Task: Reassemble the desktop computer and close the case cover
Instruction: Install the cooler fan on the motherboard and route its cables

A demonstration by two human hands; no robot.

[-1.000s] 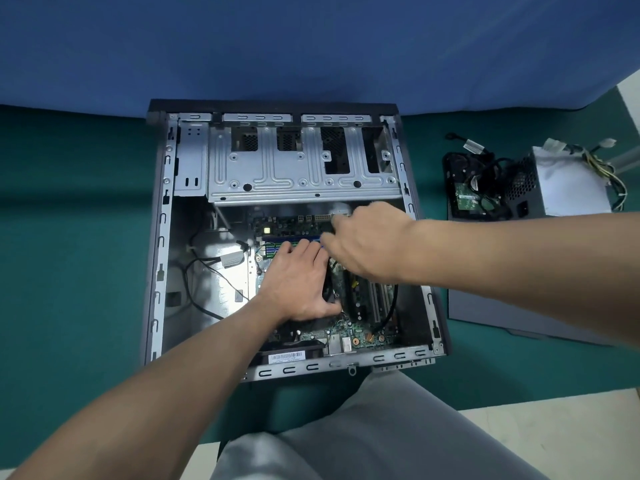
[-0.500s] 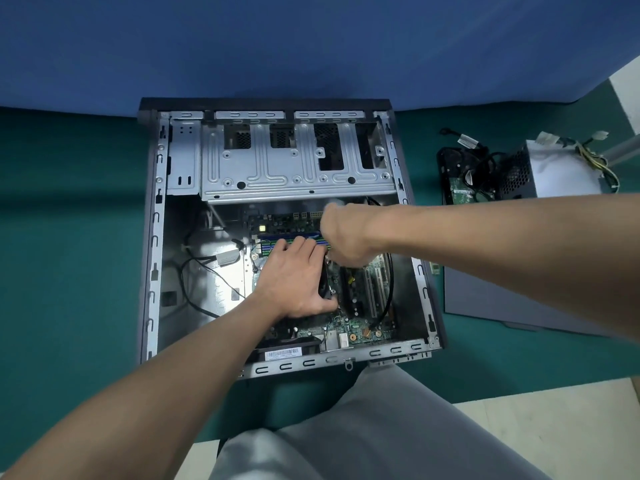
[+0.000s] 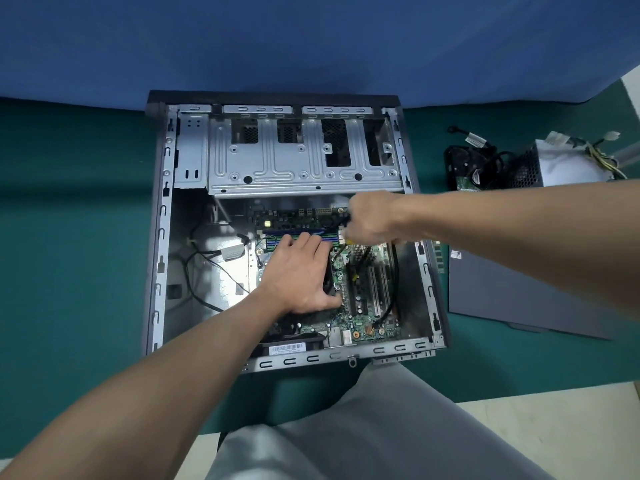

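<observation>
Left hand (image 3: 298,271) flat atop the cooler (image 3: 327,283); right hand (image 3: 369,219) in a fist around a probable screwdriver (image 3: 349,242).

Right hand (image 3: 369,220) fingertips hidden beneath knuckles, left hand (image 3: 298,271) covering motherboard (image 3: 360,322) centre, case cover (image 3: 519,296) partly behind forearm (image 3: 519,230)

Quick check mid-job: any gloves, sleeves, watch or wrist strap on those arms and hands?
None show. The left forearm and right forearm are bare to the frame edge, no sleeve in view. The left hand and right hand wear no gloves; no ring, watch or strap is visible on either wrist. The trousers are grey.
</observation>
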